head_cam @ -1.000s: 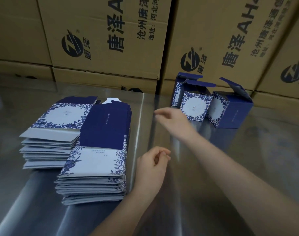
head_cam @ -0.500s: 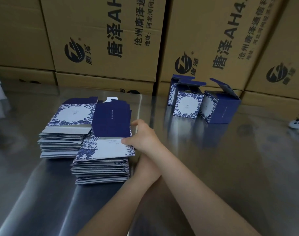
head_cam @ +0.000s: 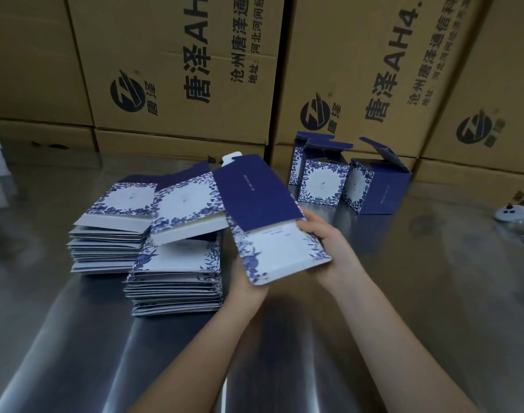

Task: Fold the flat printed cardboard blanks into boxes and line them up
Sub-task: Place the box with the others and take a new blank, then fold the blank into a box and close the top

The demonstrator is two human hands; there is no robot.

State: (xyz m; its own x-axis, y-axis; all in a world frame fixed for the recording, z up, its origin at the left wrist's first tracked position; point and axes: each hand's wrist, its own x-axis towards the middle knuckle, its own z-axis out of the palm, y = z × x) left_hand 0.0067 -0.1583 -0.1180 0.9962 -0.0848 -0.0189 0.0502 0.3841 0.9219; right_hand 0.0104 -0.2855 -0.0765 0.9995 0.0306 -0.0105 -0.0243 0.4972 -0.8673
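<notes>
**A blank held in both hands**

A flat blank [head_cam: 269,222] is held tilted above the counter [head_cam: 389,293], just right of the near stack [head_cam: 177,281]. The right hand [head_cam: 326,245] grips its right edge, fingers [head_cam: 310,222] curled round it. The left hand [head_cam: 243,281] is under the blank; its fingers are hidden, so I cannot tell their hold. Three folded boxes [head_cam: 320,186] stand together by the brown cartons [head_cam: 180,70]

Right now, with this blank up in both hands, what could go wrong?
1. A second blank lies tilted, raised off the near stack beside the held blank; it may slide off.
2. The folded boxes stand close together with flaps open; setting another alongside could knock them.
</notes>
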